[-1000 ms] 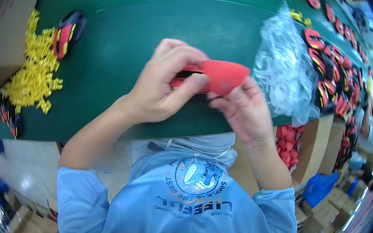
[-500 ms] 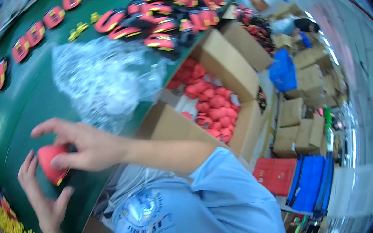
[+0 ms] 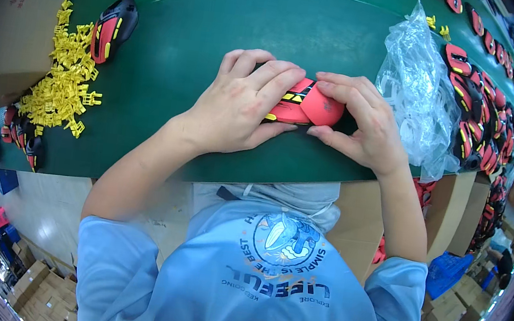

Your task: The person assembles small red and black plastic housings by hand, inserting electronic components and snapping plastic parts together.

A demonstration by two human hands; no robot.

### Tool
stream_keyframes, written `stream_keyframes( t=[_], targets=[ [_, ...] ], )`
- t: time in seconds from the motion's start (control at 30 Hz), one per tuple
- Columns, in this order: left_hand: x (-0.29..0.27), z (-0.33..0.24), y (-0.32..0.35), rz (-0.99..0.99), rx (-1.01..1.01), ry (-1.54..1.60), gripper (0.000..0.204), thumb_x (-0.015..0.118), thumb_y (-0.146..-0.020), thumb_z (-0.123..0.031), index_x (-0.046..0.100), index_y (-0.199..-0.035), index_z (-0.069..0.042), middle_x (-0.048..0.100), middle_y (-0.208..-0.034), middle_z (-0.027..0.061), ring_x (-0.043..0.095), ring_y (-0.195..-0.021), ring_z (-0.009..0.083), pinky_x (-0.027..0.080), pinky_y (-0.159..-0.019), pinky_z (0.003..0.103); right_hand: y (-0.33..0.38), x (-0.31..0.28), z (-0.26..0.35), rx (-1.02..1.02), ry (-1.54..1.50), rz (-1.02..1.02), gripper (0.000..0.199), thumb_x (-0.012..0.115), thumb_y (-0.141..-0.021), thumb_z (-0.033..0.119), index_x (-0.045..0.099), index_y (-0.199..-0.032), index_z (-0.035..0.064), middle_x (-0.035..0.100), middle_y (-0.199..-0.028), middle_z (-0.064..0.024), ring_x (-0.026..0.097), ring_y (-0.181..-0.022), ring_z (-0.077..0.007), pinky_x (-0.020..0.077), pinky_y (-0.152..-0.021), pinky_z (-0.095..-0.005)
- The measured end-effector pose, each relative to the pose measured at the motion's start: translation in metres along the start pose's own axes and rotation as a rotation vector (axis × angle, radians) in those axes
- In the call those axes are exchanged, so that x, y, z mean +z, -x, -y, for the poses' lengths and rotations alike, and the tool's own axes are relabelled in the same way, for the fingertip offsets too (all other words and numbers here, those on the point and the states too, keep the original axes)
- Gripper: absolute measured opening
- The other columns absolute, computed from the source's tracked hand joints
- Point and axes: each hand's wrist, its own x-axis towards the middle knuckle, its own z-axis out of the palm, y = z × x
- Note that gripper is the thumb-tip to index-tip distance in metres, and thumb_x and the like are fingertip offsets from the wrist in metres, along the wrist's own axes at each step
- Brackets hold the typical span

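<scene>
On the green table in front of me lies a red-and-black plastic shell [image 3: 288, 109] with yellow inserts. A rounded red cap [image 3: 323, 109] sits at its right end, overlapping it. My left hand [image 3: 243, 103] is closed round the shell's left part, fingers over the far side and thumb along the near edge. My right hand [image 3: 366, 123] pinches the cap from the right, fingertips on its far edge and thumb at its near edge. The left end of the shell is hidden under my left hand. Whether cap and shell are joined I cannot tell.
A pile of small yellow plastic clips [image 3: 62, 86] lies at the left, beside another red-and-black shell [image 3: 112, 30] and a cardboard box [image 3: 13, 18]. Crumpled clear plastic bags [image 3: 416, 97] and heaped shells [image 3: 480, 118] occupy the right. An open carton [image 3: 448, 212] stands below the table edge.
The view has swung round, bringing the clips and left-hand box into full sight. My hands, earlier loosely spread about the red piece, now grip the shell and cap from both sides.
</scene>
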Motion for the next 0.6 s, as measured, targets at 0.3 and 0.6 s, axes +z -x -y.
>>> stream_keyframes(
  t=[0.3,0.6],
  targets=[
    [-0.002,0.004,0.003,-0.006,0.004,0.044,0.077,0.086,-0.073,-0.026,0.054,-0.141,-0.007,0.059,-0.136,0.0114,0.050,-0.124,0.0367,0.038,-0.107,0.049,-0.004,0.001,0.010,0.027,0.089,-0.014,0.063,0.090,-0.068,0.038,0.073,-0.120,0.0070,0.074,-0.120,-0.0062,0.063,-0.094,-0.0248,0.0516,-0.086,-0.0349],
    [0.000,0.003,-0.001,0.002,0.017,0.066,0.075,0.085,-0.075,-0.025,0.054,-0.140,-0.007,0.059,-0.135,0.0115,0.052,-0.123,0.0362,0.038,-0.107,0.049,0.012,-0.003,-0.009,0.042,0.054,0.063,0.061,0.087,-0.073,0.036,0.070,-0.126,0.0089,0.074,-0.119,-0.0034,0.060,-0.088,-0.0237,0.0504,-0.081,-0.0360]
  ],
)
